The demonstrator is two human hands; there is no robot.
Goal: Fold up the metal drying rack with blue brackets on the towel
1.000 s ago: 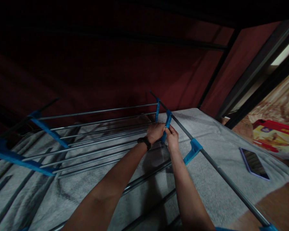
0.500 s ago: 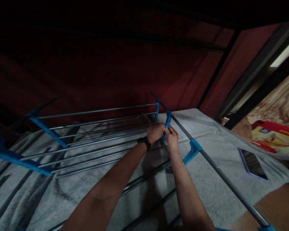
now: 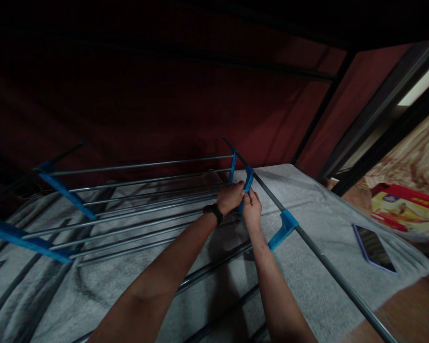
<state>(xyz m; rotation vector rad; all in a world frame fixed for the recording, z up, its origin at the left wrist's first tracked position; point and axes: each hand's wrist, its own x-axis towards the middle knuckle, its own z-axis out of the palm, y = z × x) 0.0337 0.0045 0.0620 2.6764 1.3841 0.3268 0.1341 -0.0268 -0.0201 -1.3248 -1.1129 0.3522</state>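
Note:
A rack of grey metal tubes (image 3: 128,231) joined by blue plastic brackets lies on its side on a grey blanket (image 3: 307,200). At the rack's right side, my left hand (image 3: 230,197) is closed around the end of a tube, close against a blue bracket (image 3: 250,178). Pressed up beside it, my right hand (image 3: 252,207) pinches the same bracket from the right. The fingertips of both hands meet there, so the joint between tube and bracket is mostly hidden. Nearer to me, another blue bracket (image 3: 288,223) sits on the long side pole (image 3: 343,280).
A phone (image 3: 374,247) lies on the blanket at the right. Beyond it is a red and yellow box (image 3: 403,207). A dark red curtain (image 3: 164,114) hangs behind the rack, and a dark metal frame post (image 3: 325,109) rises at the right.
Both hands stay at the same bracket, with the right-hand fingers shifted slightly. The view has moved a little; the rack's left end appears slightly farther left.

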